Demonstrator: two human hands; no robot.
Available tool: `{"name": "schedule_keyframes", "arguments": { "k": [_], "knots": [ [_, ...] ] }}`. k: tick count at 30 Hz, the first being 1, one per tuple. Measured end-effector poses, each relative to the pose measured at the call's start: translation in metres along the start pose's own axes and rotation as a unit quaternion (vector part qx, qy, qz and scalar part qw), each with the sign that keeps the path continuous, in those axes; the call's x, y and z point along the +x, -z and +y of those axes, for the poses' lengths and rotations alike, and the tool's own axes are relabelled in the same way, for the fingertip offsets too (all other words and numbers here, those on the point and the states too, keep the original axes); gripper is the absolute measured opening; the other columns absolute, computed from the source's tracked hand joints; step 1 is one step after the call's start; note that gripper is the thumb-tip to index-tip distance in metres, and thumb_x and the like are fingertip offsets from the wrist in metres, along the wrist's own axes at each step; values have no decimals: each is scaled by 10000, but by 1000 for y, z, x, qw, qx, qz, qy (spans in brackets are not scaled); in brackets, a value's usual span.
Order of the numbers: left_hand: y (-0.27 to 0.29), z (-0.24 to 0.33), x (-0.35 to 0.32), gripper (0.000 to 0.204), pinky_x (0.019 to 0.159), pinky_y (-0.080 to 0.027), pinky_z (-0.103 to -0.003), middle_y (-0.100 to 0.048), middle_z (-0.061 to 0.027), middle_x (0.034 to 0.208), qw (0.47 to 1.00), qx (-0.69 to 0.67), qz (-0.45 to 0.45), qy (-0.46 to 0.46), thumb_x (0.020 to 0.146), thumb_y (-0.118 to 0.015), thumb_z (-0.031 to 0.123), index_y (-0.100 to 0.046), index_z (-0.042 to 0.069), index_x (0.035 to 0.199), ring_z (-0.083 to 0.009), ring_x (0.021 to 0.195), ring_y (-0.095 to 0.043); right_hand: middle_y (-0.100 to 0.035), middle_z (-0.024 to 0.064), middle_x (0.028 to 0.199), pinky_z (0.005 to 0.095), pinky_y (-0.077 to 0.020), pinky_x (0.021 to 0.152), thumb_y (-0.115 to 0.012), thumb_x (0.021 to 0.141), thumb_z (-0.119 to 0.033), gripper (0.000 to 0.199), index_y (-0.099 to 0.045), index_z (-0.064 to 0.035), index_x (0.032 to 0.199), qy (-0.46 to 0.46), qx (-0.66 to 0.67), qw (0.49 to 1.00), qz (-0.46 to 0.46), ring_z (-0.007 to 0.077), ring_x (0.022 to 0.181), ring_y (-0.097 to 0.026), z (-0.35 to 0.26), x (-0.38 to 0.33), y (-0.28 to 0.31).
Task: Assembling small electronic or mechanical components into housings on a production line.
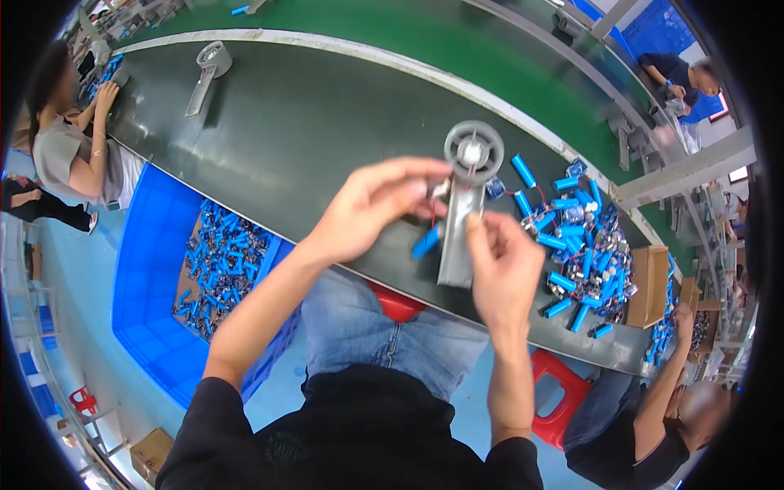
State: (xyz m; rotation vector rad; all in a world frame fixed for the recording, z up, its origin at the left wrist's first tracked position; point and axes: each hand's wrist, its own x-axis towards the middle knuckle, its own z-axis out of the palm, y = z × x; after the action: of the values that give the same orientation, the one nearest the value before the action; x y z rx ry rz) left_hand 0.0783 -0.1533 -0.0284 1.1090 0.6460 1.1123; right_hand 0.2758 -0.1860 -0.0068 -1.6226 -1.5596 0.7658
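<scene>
A grey handheld fan housing (456,245) with a round ringed head stands out over the dark green belt. My right hand (508,265) grips its handle from the right, thumb on the open channel. To the left of the fan's neck, my left hand (384,200) pinches a small part (440,191) that I cannot make out clearly. Red wire shows beside these fingers. A blue battery cell (425,243) hangs just below them, next to the handle. Several more blue battery cells with wires and small boards lie in a pile (584,245) right of my right hand.
Another grey fan housing (213,61) lies on the belt (310,106) at the far left. A large blue bin (151,269) of wired cells stands on my left. A cardboard box (648,286) sits beside the pile. Co-workers sit left and right; a red stool (559,400) is near.
</scene>
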Motion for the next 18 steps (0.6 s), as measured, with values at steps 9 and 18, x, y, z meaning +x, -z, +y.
{"name": "schedule_keyframes", "arguments": {
  "k": [9, 18],
  "knots": [
    [81, 36, 224, 285, 633, -487, -271, -621, -34, 815, 963, 197, 178, -44, 1039, -435, 172, -656, 14, 1126, -102, 608, -545, -722, 219, 870, 386, -535, 756, -641, 898, -343, 388, -733, 24, 988, 109, -131, 985, 25, 313, 828, -718, -20, 241, -42],
    [142, -10, 309, 264, 852, -525, -384, -719, -183, 1002, 849, 460, 245, -86, 950, -521, 161, -707, 30, 1085, -311, 952, -699, -716, 221, 866, 445, -523, 802, -625, 906, -410, 418, -745, -9, 918, 67, -113, 991, 27, 387, 883, -695, 36, 348, -106]
  ]
}}
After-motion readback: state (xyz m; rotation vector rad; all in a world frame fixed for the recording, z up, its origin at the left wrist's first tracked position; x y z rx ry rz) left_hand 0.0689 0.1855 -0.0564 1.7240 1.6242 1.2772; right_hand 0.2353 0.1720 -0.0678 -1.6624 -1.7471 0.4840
